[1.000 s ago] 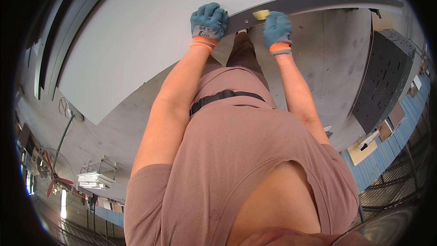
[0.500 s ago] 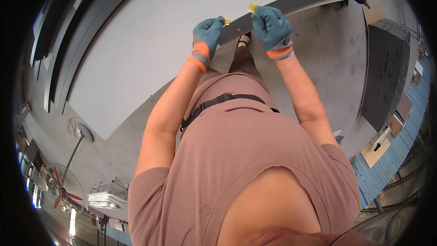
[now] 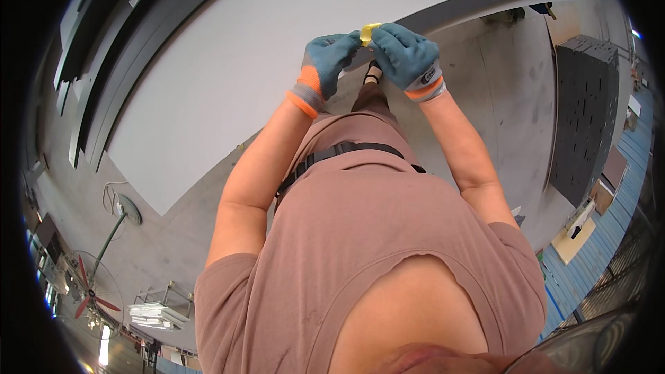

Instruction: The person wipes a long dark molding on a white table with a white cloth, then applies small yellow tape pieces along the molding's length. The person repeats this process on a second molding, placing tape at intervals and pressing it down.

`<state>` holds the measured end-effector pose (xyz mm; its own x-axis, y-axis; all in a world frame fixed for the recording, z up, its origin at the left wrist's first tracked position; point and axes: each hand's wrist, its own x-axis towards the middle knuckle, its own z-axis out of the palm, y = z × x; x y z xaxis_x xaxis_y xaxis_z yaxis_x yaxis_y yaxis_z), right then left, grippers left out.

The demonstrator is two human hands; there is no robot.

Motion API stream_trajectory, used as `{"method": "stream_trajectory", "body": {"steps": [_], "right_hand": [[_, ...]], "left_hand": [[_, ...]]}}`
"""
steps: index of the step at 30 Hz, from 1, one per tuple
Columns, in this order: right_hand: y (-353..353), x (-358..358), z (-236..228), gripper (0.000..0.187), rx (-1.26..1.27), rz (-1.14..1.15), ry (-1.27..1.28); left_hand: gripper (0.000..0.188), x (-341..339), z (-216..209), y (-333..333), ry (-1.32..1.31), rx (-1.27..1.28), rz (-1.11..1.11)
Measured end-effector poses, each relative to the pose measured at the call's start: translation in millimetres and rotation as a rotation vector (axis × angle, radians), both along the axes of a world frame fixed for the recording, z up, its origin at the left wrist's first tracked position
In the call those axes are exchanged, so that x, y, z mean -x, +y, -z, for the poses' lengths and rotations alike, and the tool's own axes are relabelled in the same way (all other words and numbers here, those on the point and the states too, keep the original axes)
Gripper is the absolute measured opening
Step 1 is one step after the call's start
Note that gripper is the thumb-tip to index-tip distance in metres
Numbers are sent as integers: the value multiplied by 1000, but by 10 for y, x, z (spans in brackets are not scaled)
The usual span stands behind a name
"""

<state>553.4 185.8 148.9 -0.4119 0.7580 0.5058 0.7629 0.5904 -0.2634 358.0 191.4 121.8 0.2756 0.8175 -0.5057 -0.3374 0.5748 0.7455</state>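
Observation:
Both my hands wear blue-green gloves with grey and orange cuffs, and they are close together in front of me. A short curled strip of yellow tape (image 3: 368, 32) shows between them. My left hand (image 3: 328, 61) pinches at its left end, fingertips and thumb pressed together. At the strip's right side my right hand (image 3: 407, 57) is closed, its fingers bent around the edge of it. Just beyond and below the hands runs a long dark grey metal strip (image 3: 485, 1), partly hidden by my gloves.
A large pale sheet (image 3: 228, 90) spreads ahead and to the left. Long dark profiles (image 3: 149, 48) lie along its far left side. At right stands a dark slotted panel stack (image 3: 587, 111) beside a blue corrugated surface (image 3: 627, 180). A standing fan (image 3: 91, 293) is at lower left.
My hands have come together from apart. Earlier a yellow bit showed at each hand; now one curled yellow strip shows between them.

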Motion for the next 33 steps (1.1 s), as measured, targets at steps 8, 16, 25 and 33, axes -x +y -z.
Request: {"method": "stream_trajectory", "body": {"steps": [8, 16, 25, 33], "right_hand": [[-69, 84, -16, 20, 45, 47, -39], [-131, 184, -111, 19, 176, 61, -63], [-157, 35, -289, 21, 440, 13, 471], [-195, 106, -406, 21, 255, 88, 282]], "left_hand": [[31, 40, -130, -13, -74, 123, 23], [26, 68, 57, -21, -49, -9, 45], [24, 108, 328, -10, 254, -691, -19], [27, 102, -18, -13, 64, -160, 30]]}}
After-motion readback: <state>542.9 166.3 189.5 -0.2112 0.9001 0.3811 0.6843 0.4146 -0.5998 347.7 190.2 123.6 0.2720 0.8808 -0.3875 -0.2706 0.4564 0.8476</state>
